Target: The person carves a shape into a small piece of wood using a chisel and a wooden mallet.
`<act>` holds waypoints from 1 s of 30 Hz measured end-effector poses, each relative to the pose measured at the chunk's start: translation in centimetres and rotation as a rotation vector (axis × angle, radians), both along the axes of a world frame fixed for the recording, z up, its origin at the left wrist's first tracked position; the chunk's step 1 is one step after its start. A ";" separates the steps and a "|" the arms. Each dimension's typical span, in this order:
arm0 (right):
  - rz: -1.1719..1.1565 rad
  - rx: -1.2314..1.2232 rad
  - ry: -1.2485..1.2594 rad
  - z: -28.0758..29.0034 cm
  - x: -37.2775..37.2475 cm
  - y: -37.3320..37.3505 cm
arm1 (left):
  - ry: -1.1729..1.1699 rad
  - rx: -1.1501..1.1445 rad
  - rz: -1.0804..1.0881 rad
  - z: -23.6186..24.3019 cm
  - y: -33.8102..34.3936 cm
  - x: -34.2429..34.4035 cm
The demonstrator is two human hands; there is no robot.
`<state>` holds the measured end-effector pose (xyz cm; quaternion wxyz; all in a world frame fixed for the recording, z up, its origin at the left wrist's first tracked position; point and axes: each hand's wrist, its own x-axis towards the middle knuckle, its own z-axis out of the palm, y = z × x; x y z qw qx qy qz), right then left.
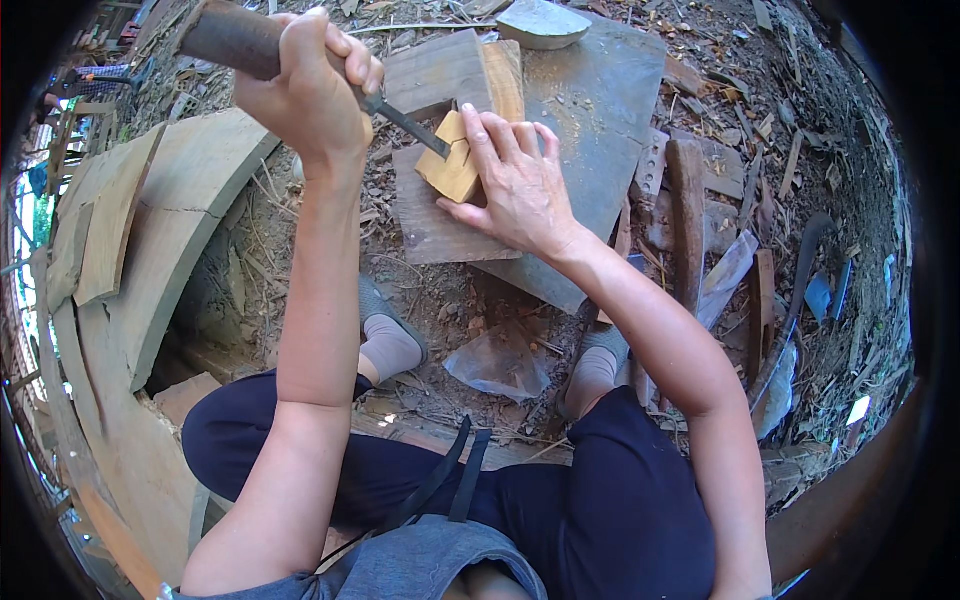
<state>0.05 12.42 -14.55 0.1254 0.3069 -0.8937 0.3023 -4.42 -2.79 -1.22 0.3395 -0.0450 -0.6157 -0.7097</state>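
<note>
Yellow block (455, 182) | at your right hand (520, 190), thumb and fingers gripping it | your left hand (312, 95) squeezes the chisel (412, 128) | hold the block still, keep fingers off the sharp tip

The person has one left hand (315, 105) and one right hand (525, 195), with one chisel (240, 42) and one yellow block (450, 170) at them. There are two shoes (398, 312), two socks (388, 347) and two straps (468, 475). One clear bag (497, 362) lies between the feet, and one grey sheet (600, 110) beyond. The wood scraps (722, 168) are several, overlapping too much for a sure count.
</note>
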 end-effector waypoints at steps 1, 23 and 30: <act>0.002 -0.003 0.004 0.1 0.0 0.0 | 0.006 0.009 0.002 0.1 0.1 -0.1; -0.872 0.238 -0.336 -13.2 8.8 22.1 | 0.037 0.074 0.053 0.2 1.0 1.1; -0.672 -0.107 -0.497 -7.0 6.8 23.6 | -0.017 0.033 0.062 -0.2 2.6 1.7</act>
